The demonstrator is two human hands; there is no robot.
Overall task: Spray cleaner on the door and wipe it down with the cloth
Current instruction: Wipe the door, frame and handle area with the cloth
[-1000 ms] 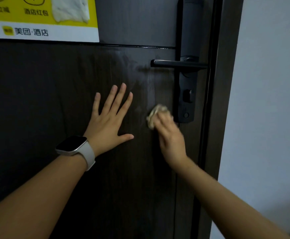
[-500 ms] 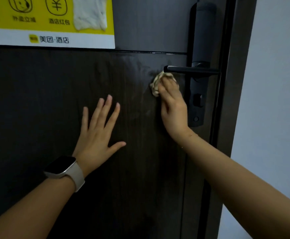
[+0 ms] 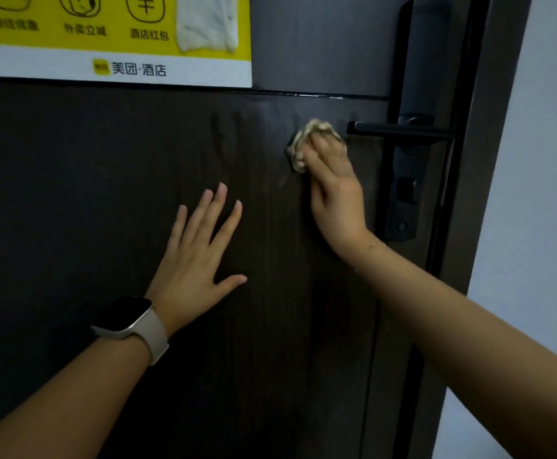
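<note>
A dark brown wooden door (image 3: 71, 193) fills the view, with faint wet streaks on its panel left of the handle. My right hand (image 3: 333, 190) presses a small crumpled beige cloth (image 3: 307, 140) against the door, just left of the black lever handle (image 3: 399, 129). Its fingers lie over the cloth and cover most of it. My left hand (image 3: 194, 260), with a watch on the wrist, rests flat on the door with fingers spread, lower and to the left of the cloth. No spray bottle is in view.
A black lock plate (image 3: 409, 180) runs down the door's right side beside the dark frame (image 3: 482, 160). A yellow and white poster (image 3: 114, 38) is stuck at the upper left. A pale wall (image 3: 545, 193) stands to the right.
My right hand has carried the cloth up from beside the lock plate's lower end to the lever's level, then slightly left. My left hand has stayed flat on the door.
</note>
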